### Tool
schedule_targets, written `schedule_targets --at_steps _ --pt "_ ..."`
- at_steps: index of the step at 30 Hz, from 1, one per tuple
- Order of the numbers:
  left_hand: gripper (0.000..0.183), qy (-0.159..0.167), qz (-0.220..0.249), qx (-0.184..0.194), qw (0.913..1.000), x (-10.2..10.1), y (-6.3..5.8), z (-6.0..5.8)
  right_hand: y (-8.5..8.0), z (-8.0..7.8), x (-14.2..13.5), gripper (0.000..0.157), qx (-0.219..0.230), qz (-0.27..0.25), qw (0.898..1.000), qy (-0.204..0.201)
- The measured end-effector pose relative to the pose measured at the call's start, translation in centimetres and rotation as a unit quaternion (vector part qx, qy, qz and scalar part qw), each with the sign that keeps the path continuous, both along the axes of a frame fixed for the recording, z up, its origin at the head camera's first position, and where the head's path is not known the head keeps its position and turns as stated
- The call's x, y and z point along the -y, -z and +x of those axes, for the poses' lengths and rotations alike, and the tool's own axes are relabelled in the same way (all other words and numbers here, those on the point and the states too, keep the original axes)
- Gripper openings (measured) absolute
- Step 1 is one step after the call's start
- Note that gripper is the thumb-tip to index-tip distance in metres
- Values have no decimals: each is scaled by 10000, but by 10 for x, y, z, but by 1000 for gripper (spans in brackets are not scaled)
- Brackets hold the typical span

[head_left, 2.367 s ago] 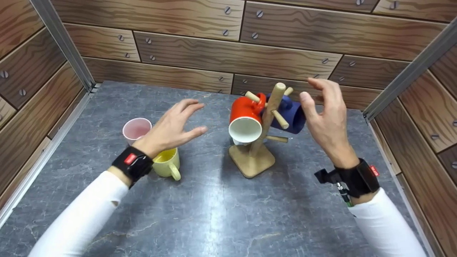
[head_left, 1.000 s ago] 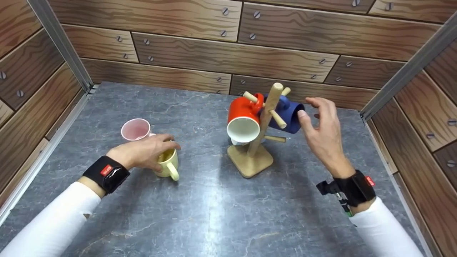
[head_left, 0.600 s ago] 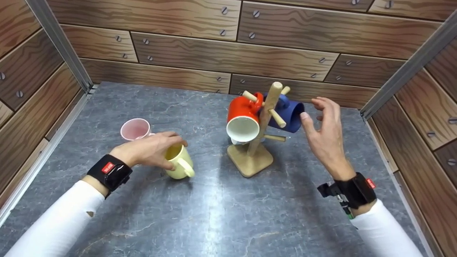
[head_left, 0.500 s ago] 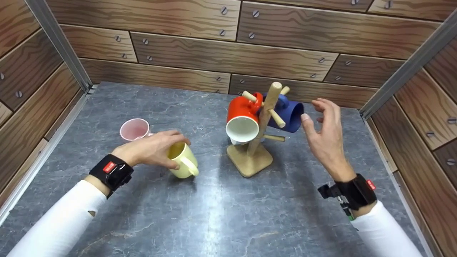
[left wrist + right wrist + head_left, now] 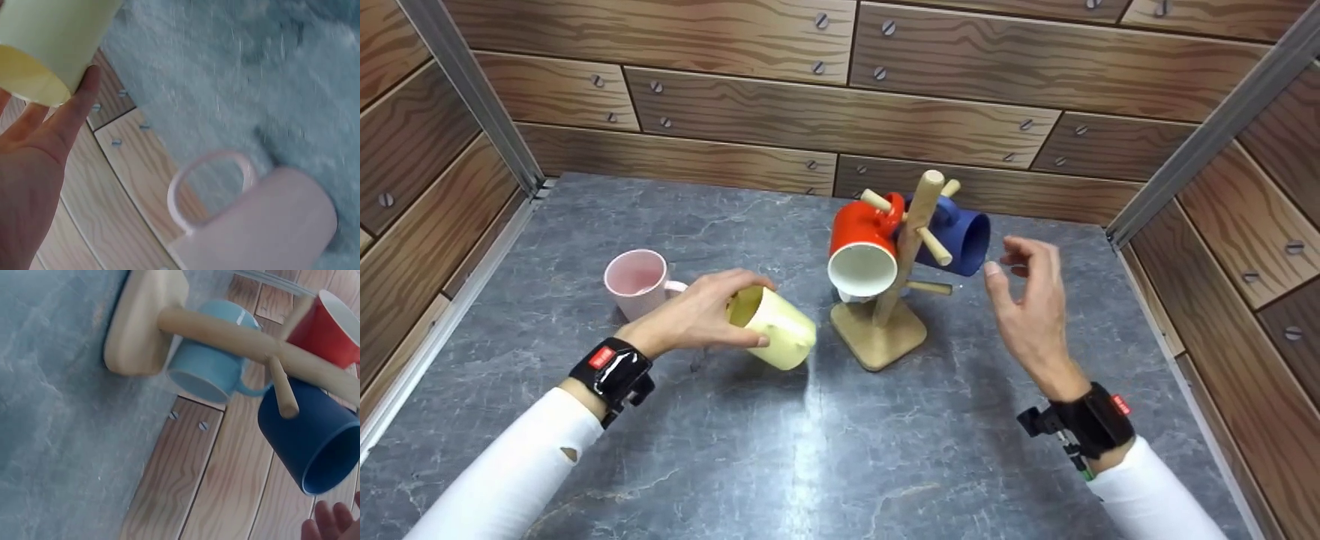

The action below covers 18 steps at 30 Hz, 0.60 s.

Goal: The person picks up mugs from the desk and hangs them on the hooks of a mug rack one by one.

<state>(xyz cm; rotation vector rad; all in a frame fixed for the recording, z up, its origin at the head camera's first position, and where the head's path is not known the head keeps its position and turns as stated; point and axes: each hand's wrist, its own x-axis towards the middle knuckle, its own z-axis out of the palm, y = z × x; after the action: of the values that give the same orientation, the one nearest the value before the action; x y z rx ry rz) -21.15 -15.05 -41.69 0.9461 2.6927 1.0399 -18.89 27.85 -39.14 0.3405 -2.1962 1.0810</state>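
My left hand [image 5: 697, 311] grips a pale yellow mug [image 5: 784, 334] by its rim, thumb on the near side and fingers on the far side. The mug is tilted, its mouth towards my palm and its base towards the mug tree. My right hand [image 5: 1027, 315] holds nothing; its fingers are loosely bent just right of the dark blue mug [image 5: 967, 244]. That mug and a red mug [image 5: 851, 225] hang on the wooden mug tree [image 5: 892, 337]. A light blue mug [image 5: 208, 363], mostly hidden in the head view, is behind the post in the right wrist view.
A pink mug [image 5: 637, 300] stands upright at the left, just behind my left hand, its handle pointing right. Bare wooden pegs [image 5: 934, 246] stick out from the tree's near and right sides. Wood-patterned walls [image 5: 735, 105] enclose the grey marbled table [image 5: 840, 457].
My left hand came down onto the yellow mug, took hold of its rim, moved it right towards the tree and tipped it over. My right hand has lowered a little beside the blue mug.
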Motion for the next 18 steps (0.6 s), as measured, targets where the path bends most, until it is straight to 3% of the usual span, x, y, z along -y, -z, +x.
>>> schedule_targets --at_steps 8,14,18 --pt "68 -259 490 174 9983 -15 12 2 9 7 6 15 -860 194 9958 -243" --pt "67 -484 775 451 9948 -24 23 5 17 8 9 13 -1291 351 9893 -574" --pt "66 -655 1000 699 9904 -32 33 8 26 8 15 16 -1244 481 9871 -890"
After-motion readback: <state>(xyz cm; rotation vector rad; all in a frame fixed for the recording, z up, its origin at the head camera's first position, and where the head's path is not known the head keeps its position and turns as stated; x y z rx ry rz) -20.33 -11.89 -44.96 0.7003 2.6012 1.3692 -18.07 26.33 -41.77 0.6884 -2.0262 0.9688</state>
